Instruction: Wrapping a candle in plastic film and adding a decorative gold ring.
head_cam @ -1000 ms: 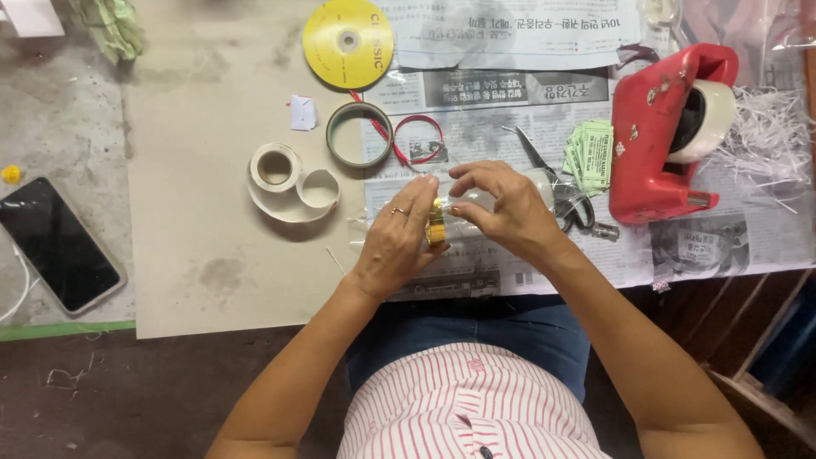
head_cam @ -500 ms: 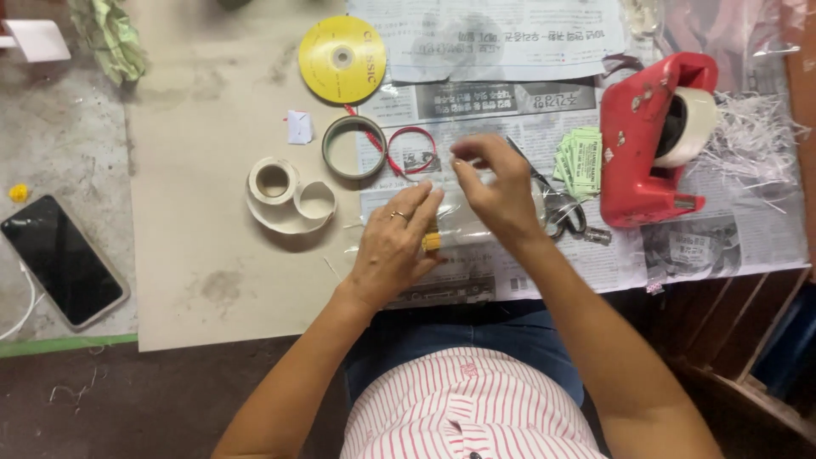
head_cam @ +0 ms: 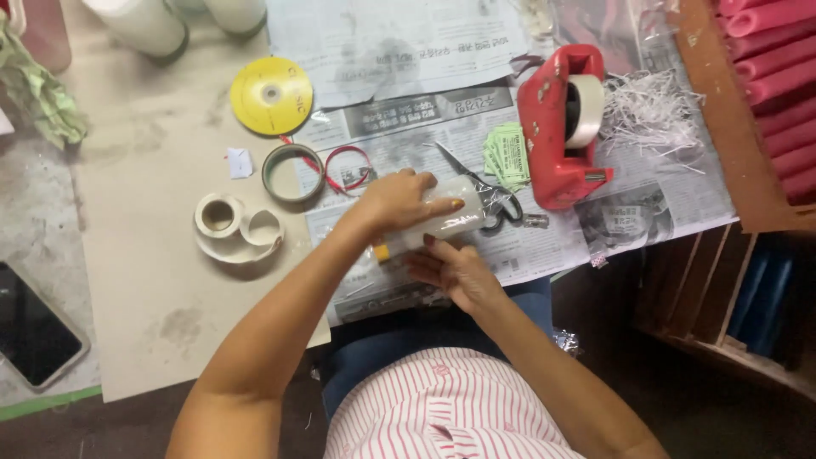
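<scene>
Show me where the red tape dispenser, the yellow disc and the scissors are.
red tape dispenser (head_cam: 552, 136), head view, on its red body.
yellow disc (head_cam: 270, 95), head view, near its centre hole.
scissors (head_cam: 455, 163), head view, on the blades.

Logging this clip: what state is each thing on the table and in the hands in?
Clear wrapped roll: lying sideways, held by both hands.
Left hand: gripping roll from above.
Right hand: supporting roll from below.
Scissors: partly hidden behind the roll.
Tape dispenser: upright, loaded.
Phone: screen dark.
</scene>
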